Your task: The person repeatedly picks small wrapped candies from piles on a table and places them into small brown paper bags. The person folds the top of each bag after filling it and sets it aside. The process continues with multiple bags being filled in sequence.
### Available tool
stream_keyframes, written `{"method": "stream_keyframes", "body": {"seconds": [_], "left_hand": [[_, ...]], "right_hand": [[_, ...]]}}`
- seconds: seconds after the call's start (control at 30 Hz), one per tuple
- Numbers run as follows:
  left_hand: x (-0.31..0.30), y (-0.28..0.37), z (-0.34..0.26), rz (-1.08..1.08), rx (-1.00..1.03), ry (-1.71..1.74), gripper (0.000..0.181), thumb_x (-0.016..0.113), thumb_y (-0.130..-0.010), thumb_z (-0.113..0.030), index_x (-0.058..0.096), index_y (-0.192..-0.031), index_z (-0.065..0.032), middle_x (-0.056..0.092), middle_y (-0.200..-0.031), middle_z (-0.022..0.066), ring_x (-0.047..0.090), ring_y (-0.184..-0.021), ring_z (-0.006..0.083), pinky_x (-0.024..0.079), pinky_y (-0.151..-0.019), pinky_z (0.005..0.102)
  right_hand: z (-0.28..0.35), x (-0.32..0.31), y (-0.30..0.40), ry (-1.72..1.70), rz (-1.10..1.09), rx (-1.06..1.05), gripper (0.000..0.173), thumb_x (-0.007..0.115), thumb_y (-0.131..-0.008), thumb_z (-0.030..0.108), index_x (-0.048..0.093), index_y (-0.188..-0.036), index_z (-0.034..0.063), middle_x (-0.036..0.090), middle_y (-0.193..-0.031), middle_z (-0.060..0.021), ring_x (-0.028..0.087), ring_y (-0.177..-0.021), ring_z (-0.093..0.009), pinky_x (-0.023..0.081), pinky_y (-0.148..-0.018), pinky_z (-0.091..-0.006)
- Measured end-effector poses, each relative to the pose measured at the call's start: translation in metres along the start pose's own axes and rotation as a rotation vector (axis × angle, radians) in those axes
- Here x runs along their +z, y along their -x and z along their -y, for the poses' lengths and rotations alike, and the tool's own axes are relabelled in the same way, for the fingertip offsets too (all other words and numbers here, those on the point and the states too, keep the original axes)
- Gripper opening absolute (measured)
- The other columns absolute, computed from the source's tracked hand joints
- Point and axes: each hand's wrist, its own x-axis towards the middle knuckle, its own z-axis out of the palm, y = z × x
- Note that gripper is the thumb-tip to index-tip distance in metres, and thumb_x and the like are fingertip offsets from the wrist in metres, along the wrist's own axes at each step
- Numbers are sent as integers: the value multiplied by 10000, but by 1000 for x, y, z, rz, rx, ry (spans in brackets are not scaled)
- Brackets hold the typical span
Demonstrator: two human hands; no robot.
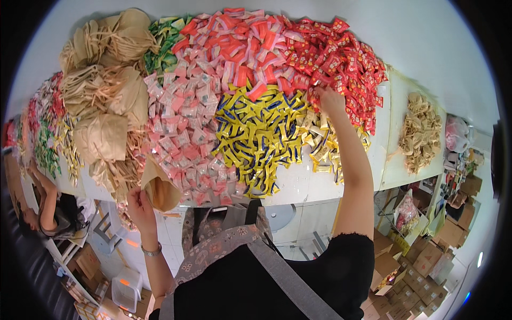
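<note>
My left hand [141,204] holds an opened brown paper bag [162,190] by its side at the table's near edge, its mouth facing me. My right hand [330,101] reaches into the near part of a heap of red wrapped sweets [352,72]; its fingertips are partly hidden, so a grasp cannot be told. Beside it lie yellow-and-blue wrapped sweets [260,136] and cream-and-gold ones [320,132]. Pink-and-white packets [188,136] spread right of the bag, with red-and-pink packets [240,40] farther back. Stacks of flat paper bags [102,136] with ties lie at the left.
Green packets [162,52] lie at the back left. A pile of tied small paper bags [421,132] sits at the table's right end. Another person [48,208] works at far left beside more sweets. Cardboard boxes [416,280] stand on the floor at right, and a stool [280,218] is under the table edge.
</note>
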Motion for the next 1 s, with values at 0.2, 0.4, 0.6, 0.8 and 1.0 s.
{"method": "stream_keyframes", "body": {"seconds": [0.2,0.4,0.6,0.8,1.0], "left_hand": [[0,20,-11,-28,-8,5,94,466,-896,-55,508,-959,1,534,-807,33,496,-701,76,423,-638,209],[18,18,-7,80,115,65,86,467,-890,-39,508,-950,7,516,-811,29,477,-692,69,413,-623,213],[34,22,-28,107,236,58,59,476,-877,-23,504,-922,2,501,-693,21,440,-607,63,388,-566,199],[39,30,-28,130,249,49,62,501,-869,-36,519,-917,-3,528,-739,31,478,-647,71,405,-575,210],[71,26,-37,287,314,-100,163,539,-842,-77,581,-982,-5,596,-813,98,572,-686,163,456,-608,267]], "right_hand": [[-3,-39,26,-924,41,432,375,635,-675,307,542,-873,2,600,-732,-136,611,-713,-231,457,-618,-339],[120,18,106,-809,55,368,448,643,-643,343,548,-998,86,632,-878,-155,602,-836,-344,478,-739,-414],[127,35,98,-917,-200,468,323,632,-665,355,613,-815,70,646,-753,-105,626,-707,-296,488,-640,-383],[52,54,173,-1432,-458,884,215,632,-691,197,577,-746,-3,589,-596,-72,562,-508,-158,443,-517,-285],[54,97,184,-753,-87,1108,453,635,-645,460,634,-902,87,645,-878,-143,620,-841,-298,484,-744,-385]]}}
